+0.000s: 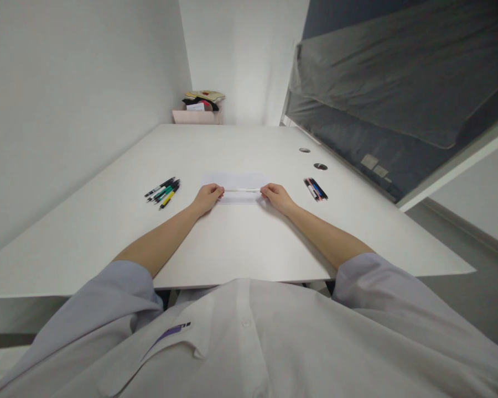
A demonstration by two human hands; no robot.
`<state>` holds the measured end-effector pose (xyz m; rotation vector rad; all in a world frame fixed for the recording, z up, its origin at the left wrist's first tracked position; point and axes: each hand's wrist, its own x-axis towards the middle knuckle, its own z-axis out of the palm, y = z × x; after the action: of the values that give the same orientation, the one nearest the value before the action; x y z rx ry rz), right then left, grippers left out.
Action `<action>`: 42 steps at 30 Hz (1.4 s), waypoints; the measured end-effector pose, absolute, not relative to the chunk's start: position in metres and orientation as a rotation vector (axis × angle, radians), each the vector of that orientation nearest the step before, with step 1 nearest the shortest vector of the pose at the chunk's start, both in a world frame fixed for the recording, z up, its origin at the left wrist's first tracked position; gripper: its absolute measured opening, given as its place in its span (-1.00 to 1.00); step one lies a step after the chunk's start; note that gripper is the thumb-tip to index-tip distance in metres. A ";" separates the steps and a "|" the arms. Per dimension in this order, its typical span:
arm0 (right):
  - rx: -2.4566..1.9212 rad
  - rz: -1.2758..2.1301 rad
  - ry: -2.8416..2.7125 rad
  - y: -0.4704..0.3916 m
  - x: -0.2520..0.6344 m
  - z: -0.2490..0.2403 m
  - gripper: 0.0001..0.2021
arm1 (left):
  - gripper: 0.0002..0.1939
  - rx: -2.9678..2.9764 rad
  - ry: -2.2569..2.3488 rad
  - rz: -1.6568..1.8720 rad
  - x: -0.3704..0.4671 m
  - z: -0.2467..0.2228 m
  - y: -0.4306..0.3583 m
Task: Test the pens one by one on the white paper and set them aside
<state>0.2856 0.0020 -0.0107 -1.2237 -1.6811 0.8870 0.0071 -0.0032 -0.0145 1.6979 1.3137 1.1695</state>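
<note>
A creased cloth shirt filled the bottom of the frame, below a smooth white bench. At centre, the left hand and right hand each had a fingertip grip pinched on one end of a slim, straight white rod, over flat paper. Its long axis ran left to right across the frame. Slim pens lay slanted at centre left.

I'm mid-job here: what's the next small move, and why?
I'd probably lay the slim white item flat on the paper sheet: the left hand and right hand pinch its opposite ends, and the sheet lies right behind it in this view. Whether it already touches the paper, I can't tell.
</note>
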 end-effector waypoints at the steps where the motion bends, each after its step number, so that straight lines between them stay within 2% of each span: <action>1: -1.228 0.888 -1.678 0.002 0.286 -0.011 -0.70 | -0.61 1.696 1.317 1.167 0.007 -0.014 -0.004; 42: -1.163 0.954 -1.655 0.002 0.284 -0.009 -0.56 | -0.58 1.672 1.313 1.149 0.008 -0.013 -0.004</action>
<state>0.2845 0.0025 -0.0092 -1.1626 -1.6545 0.9535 0.0081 -0.0038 -0.0132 1.6722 1.3127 1.1486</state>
